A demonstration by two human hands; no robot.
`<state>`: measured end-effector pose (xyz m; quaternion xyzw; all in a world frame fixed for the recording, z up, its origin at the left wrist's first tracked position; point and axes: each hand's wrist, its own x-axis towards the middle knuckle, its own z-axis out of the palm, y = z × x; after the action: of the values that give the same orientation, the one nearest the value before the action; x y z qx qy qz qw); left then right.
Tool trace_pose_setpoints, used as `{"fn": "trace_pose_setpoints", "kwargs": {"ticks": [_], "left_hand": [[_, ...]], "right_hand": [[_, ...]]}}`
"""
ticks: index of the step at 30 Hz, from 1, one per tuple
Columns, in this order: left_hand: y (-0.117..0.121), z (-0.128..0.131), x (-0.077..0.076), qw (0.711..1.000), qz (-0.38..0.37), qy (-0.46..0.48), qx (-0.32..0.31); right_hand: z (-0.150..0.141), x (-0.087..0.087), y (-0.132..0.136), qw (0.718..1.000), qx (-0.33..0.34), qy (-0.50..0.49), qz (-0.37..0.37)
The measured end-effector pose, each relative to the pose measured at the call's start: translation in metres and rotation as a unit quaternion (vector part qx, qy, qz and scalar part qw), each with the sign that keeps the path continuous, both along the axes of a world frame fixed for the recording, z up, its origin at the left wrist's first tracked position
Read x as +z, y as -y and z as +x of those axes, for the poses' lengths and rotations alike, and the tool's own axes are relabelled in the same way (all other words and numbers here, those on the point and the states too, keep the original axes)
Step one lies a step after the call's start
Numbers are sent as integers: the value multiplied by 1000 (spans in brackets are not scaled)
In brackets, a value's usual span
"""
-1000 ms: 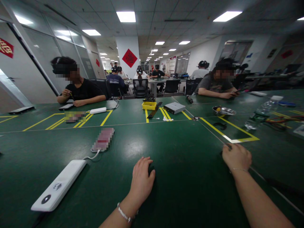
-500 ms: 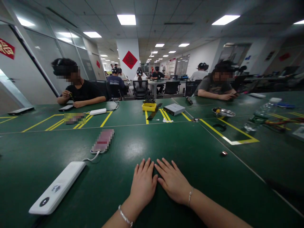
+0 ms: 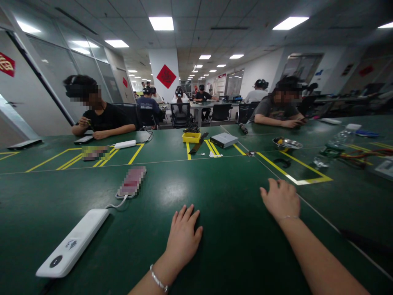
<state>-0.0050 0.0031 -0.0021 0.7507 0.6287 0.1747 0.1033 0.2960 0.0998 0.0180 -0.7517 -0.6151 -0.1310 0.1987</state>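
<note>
dim | lit ceiling panels (image 3: 161, 23) | glare on tabletop (image 3: 173, 191) | edges stretched

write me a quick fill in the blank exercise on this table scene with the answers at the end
1. The tabletop is coloured ____.
2. Of the person's left hand and right hand, the ____ one is nearer the pixelated phone.
3. The tray with black cables is coloured ____.
4. In the picture, the metal bowl stands to the ____ of the grey box.

Missing words: green; left; yellow; right.

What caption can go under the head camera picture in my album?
Left hand and right hand apart over a green table, a long white device to the left.
</note>
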Motion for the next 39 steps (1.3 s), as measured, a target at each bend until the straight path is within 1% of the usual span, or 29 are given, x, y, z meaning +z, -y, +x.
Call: {"fn": "trace_pose_setpoints", "kwargs": {"ticks": [2,3,5,7,11,14,17,22,25,28,30,31,32,33,35,36,37,38,39], "left_hand": [[1,0,1,1000,0,6,-1],[1,0,1,1000,-1,8,-1],[1,0,1,1000,-5,8,-2],[0,0,1,1000,-7,7,-1],[0,0,0,1000,0,13,-4],[0,0,1,1000,4,20,-4],[0,0,3,1000,4,19,-1],[1,-1,2,1000,0,15,-5],[0,-2,0,1000,0,15,-5],[-1,-3,-2,1000,1,21,-2],[-1,-3,-1,1000,4,31,1],[-1,-2,-1,999,7,38,4],[-1,-2,1,999,12,45,6],[-1,-1,2,998,18,55,5],[1,3,6,996,34,77,-3],[3,5,7,995,42,87,-11],[5,7,9,994,46,100,-19],[6,9,10,993,48,109,-20],[8,10,11,993,48,110,-18]], "right_hand": [[38,-4,-7,996,-88,-11,-29],[53,-7,-9,992,-113,-24,-51],[71,-13,-11,987,-130,-46,-86],[78,-17,-12,986,-123,-55,-102],[78,-20,-14,987,-92,-51,-119],[80,-20,-15,990,-82,-44,-110],[82,-21,-16,989,-71,-57,-112],[80,-21,-15,988,-78,-83,-102],[77,-17,-13,989,-79,-91,-88],[64,-9,-13,988,-66,-124,-62],[43,-2,-11,976,-35,-203,-63],[28,2,-8,960,-4,-269,-73],[9,6,-4,932,37,-349,-89],[-13,9,2,891,82,-433,-109],[-59,12,19,777,186,-582,-149],[-82,13,29,731,219,-623,-173],[-103,12,40,694,239,-651,-191],[-121,11,49,667,251,-670,-207],[-136,8,58,651,255,-681,-220]]}}
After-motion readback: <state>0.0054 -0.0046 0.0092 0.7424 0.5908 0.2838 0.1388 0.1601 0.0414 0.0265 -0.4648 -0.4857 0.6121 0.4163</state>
